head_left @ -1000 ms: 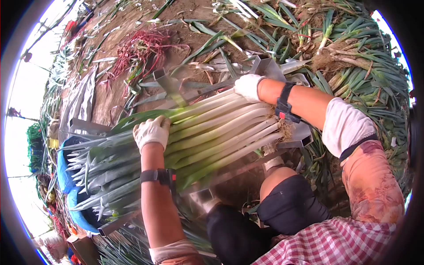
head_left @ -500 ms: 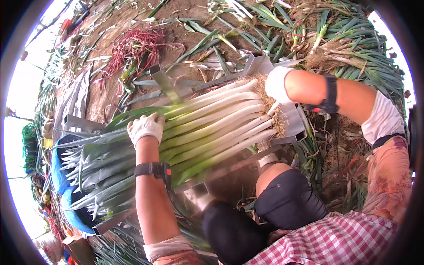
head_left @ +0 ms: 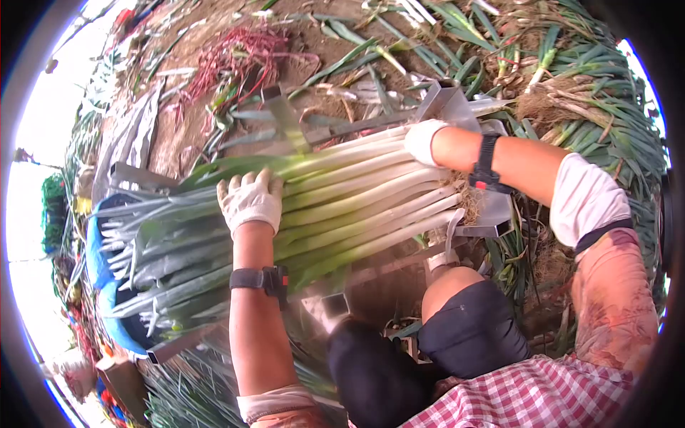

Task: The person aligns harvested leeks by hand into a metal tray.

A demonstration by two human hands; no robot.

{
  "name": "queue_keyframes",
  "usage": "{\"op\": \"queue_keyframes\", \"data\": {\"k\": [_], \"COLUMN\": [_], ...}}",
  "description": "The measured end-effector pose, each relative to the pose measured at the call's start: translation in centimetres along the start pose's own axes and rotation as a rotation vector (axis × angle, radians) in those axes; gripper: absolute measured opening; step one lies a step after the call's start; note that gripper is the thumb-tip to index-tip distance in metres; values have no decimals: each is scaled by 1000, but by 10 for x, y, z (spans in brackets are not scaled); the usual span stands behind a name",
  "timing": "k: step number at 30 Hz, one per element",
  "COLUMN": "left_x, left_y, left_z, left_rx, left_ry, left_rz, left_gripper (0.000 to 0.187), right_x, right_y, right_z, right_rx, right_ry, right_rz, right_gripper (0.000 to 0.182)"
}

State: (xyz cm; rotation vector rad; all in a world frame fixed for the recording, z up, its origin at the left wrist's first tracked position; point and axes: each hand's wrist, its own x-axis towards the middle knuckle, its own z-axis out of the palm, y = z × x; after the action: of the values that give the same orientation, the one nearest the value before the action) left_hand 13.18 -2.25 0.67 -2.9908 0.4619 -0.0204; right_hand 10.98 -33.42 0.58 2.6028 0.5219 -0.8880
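A row of long green onions (head_left: 371,175) lies side by side on a metal frame (head_left: 285,118), white stalks and roots to the right, green leaves to the left. My left hand (head_left: 251,201), in a white glove, rests flat over the leaves near where they turn pale, fingers spread. At the root end, my right hand (head_left: 427,141), also gloved, is on the upper stalks; its fingers are mostly hidden. Brown roots (head_left: 469,202) stick out below that hand, beside a pale curved strip (head_left: 452,227) at the lowest stalk's end.
Red twine (head_left: 239,60) lies heaped on the littered ground beyond the frame. A pile of green onions (head_left: 606,107) is at the right. Blue plastic (head_left: 107,285) sits under the leaf tips. My knees (head_left: 464,321) are close to the frame's near side.
My right hand has moved left from beyond the root ends onto the upper stalks. The left hand stays on the leaves, its fingers more spread. The whole view has shifted slightly.
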Motion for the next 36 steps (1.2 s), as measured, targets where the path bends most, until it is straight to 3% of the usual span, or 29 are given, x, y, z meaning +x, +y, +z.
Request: {"op": "queue_keyframes", "data": {"k": [3,7,8,9,10,11,12,13,14,15,16,19,20,21,22,23,24,25,27,28,29,31,33,34,36], "left_x": [-2,5,-2,-7,-11,-19,-41,-75,-113,-150,-186,-309,-355,-398,-442,-470,-502,-524,-554,-556,-558,-554,-547,-539,-522], "left_y": [-1,-1,-4,-11,-20,-29,-39,-49,-61,-77,-98,-129,-133,-126,-118,-99,-79,-59,-20,-7,3,9,14,14,23], "left_z": [4,-6,3,7,8,0,-32,-68,-87,-99,-97,-74,-61,-43,-21,-5,22,42,91,111,135,163,175,174,174], "left_rx": [-59,-44,-66,-112,-245,-418,-544,-745,-805,-863,-771,-621,-471,-582,-552,-611,-699,-679,-796,-896,-936,-996,-997,-1011,-820], "left_ry": [73,-77,97,157,267,386,109,148,107,76,33,58,67,-23,-196,-367,-354,-475,-423,-400,-263,-252,-433,-620,-690], "left_rz": [24,16,46,111,181,204,152,40,-19,-67,-64,-343,-228,-491,-524,-779,-905,-953,-1066,-1220,-1318,-1473,-1414,-1410,-1417], "left_gripper": [30,38,42,46,45,43,46,40,36,33,35,29,27,25,26,28,29,30,27,26,26,34,42,54,54], "right_x": [15,31,47,59,32,30,13,-16,-16,-34,-49,-106,-119,-127,-129,-138,-149,-159,-180,-187,-193,-202,-212,-215,-224], "right_y": [0,6,19,38,17,26,20,-4,15,10,10,-10,-9,1,20,23,23,18,11,9,8,4,1,-2,-8], "right_z": [0,14,39,57,21,30,15,-12,11,-3,-3,-16,-14,-2,12,18,17,17,14,13,13,8,4,2,-6], "right_rx": [-46,100,84,-134,-38,102,174,218,304,363,406,672,789,884,882,872,841,867,819,805,753,691,655,706,689], "right_ry": [-73,37,132,-19,-65,113,138,183,356,220,242,287,281,291,284,305,260,245,226,232,240,254,247,247,248], "right_rz": [-39,-22,-23,-72,-51,-27,26,87,-85,-96,-102,-120,-80,-38,-33,-22,8,61,77,74,88,97,46,15,15], "right_gripper": [18,21,23,27,30,31,32,39,47,52,51,43,43,43,44,43,43,43,43,43,42,42,41,41,40]}}
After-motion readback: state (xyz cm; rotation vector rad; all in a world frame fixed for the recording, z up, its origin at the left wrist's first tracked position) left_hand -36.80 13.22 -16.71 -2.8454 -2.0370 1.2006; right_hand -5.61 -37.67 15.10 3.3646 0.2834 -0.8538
